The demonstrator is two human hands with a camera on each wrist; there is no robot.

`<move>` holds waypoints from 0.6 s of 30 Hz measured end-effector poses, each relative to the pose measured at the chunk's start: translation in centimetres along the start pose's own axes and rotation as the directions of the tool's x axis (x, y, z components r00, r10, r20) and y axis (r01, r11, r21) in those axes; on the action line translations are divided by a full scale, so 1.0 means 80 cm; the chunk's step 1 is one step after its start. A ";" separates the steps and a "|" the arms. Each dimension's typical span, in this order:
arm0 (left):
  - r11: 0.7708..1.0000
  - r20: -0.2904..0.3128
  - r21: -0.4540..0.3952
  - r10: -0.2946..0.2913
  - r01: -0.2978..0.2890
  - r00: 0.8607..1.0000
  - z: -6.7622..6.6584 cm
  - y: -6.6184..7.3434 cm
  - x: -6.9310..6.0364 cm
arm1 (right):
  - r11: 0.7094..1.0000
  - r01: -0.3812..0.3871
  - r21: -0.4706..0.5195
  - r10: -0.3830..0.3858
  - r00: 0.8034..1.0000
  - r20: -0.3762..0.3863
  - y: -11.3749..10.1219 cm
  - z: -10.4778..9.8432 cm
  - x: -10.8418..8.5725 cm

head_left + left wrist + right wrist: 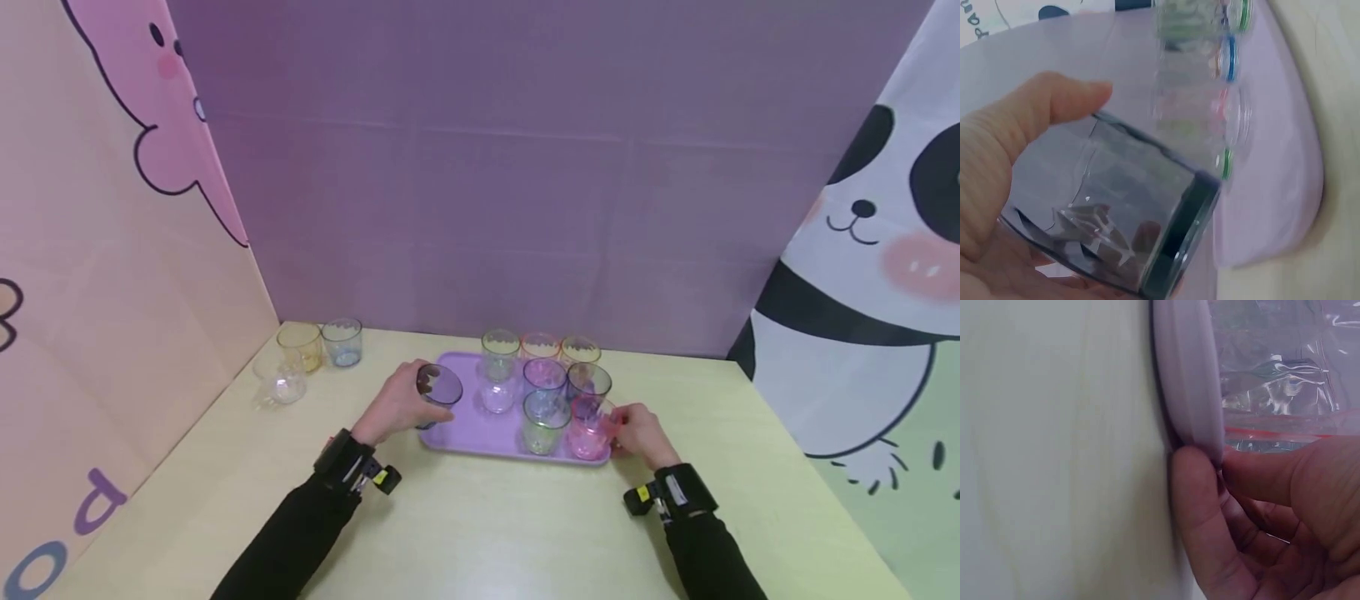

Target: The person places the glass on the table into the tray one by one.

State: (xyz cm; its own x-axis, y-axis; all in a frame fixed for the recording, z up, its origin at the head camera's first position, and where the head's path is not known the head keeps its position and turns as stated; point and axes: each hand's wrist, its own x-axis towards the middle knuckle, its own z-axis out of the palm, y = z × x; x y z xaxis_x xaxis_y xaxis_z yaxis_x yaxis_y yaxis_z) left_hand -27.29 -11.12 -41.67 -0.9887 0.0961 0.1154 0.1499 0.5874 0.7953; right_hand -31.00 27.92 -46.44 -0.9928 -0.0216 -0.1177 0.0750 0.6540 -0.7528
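Note:
My left hand (397, 402) grips a dark grey glass (441, 386) at the left end of the purple tray (480, 435). In the left wrist view, thumb and fingers wrap around this glass (1129, 187), which looks tilted there; its thick base faces the tray side. At the tray's front right corner, my right hand (641, 435) pinches the rim; the right wrist view has the tray edge (1191, 375) between thumb and finger. Close beside that hand a pink glass (587, 439) stands on the tray, and a greenish glass (545, 435) stands left of it.
Several more clear and tinted glasses, among them a clear one (498, 397) and a dark one (589, 380), crowd the tray's middle and right. Off the tray, at the table's back left, are a yellow glass (302, 346), a blue glass (342, 343) and clear glassware (287, 386).

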 end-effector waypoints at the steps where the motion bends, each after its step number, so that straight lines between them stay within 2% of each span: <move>1: 1.000 -0.006 -0.017 -0.003 0.003 1.000 0.005 0.003 0.001 | 1.000 -0.001 -0.002 0.001 1.000 0.001 0.000 0.000 0.000; 4: 0.998 -0.006 -0.058 -0.011 0.010 1.000 0.020 0.010 0.003 | 1.000 -0.007 -0.010 0.007 1.000 0.001 -0.001 -0.001 0.001; 7: 0.998 0.004 -0.065 -0.024 0.025 1.000 0.035 0.017 0.005 | 1.000 -0.007 -0.006 0.007 1.000 0.000 0.001 -0.001 0.003; 14: 0.999 0.025 -0.033 0.033 -0.032 0.999 0.066 0.022 0.005 | 1.000 0.026 0.014 -0.026 1.000 -0.008 0.005 0.000 0.004; 18: 0.999 0.026 -0.037 0.036 -0.035 0.999 0.078 0.026 0.005 | 0.999 0.020 0.037 -0.020 1.000 -0.006 0.007 0.000 0.003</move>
State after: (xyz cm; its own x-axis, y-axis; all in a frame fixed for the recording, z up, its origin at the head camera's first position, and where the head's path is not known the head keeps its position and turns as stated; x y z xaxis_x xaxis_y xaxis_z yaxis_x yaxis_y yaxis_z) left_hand -27.29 -4.84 -43.67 -0.9821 0.1377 0.1283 0.1837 0.5538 0.8121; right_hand -31.21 28.26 -46.90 -0.9946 -0.0304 -0.0990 0.0583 0.6254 -0.7781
